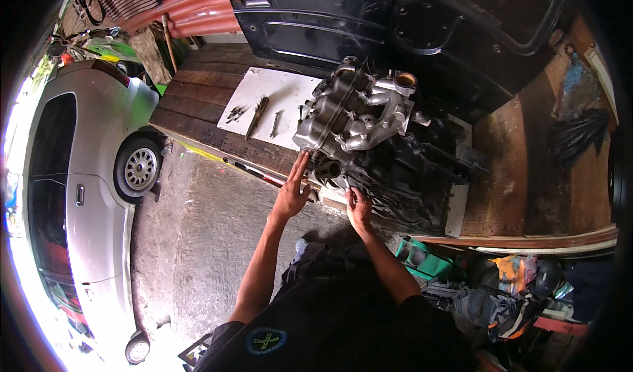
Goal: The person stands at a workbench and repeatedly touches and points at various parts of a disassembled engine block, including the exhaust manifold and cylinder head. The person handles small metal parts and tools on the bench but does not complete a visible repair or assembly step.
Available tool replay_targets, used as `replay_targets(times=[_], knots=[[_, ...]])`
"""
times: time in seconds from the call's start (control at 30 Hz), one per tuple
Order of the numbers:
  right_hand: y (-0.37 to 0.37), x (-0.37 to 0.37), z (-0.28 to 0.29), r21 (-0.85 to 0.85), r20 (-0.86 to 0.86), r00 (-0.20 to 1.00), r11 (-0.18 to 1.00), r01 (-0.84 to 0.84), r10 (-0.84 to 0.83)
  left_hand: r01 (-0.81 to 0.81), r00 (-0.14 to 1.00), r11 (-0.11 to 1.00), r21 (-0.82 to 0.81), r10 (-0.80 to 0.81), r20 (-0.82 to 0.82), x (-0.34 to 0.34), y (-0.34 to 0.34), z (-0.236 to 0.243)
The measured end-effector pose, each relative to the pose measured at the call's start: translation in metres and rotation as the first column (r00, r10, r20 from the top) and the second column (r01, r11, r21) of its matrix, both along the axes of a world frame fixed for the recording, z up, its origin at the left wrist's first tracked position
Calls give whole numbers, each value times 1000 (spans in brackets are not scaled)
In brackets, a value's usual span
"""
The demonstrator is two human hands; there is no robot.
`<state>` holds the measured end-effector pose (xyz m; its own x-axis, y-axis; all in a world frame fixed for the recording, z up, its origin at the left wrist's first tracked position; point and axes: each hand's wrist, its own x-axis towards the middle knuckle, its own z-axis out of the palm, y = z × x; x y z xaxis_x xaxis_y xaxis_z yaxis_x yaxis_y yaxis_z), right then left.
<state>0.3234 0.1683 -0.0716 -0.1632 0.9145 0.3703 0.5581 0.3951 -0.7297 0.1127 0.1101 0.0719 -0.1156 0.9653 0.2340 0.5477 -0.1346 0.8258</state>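
A car engine (323, 133) with a silver intake manifold (389, 118) lies on the workbench in front of me. My left hand (290, 193) is open, its fingers stretched out and the tips against the engine's near left edge, beside a dark round opening (328, 170). Just right of that opening, my right hand (359, 207) is closed around a slim shiny metal tool (347, 182), which looks like a wrench; its far end meets the engine's near side. Left of the engine, a white board (244, 102) carries a wrench (275, 123), a longer dark tool (256, 117) and several small bolts (234, 114).
Behind the wooden bench (191, 88) stands a large black vehicle panel (330, 26). A silver car (86, 174) is parked at left. Below the bench at right are a green plastic container (425, 258) and assorted clutter. A black plastic bag (580, 135) lies far right.
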Motion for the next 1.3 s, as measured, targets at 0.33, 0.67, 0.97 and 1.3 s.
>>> replay_targets(times=[0.33,0.67,0.97,1.3], knots=[[-3,3,17,-31,-64,998,999,-21,19,6,999,1000,-10,-6,38,1,0,1],[-4,24,15,-62,39,990,989,-132,134,5,1000,1000,-12,-5,-20,0,0,-1],[-3,23,33,-90,443,890,982,166,-110,9,997,999,-50,-5,74,3,1,-2],[7,37,135,-15,490,870,998,63,-47,-9,1000,1000,-8,9,10,3,-2,-3]])
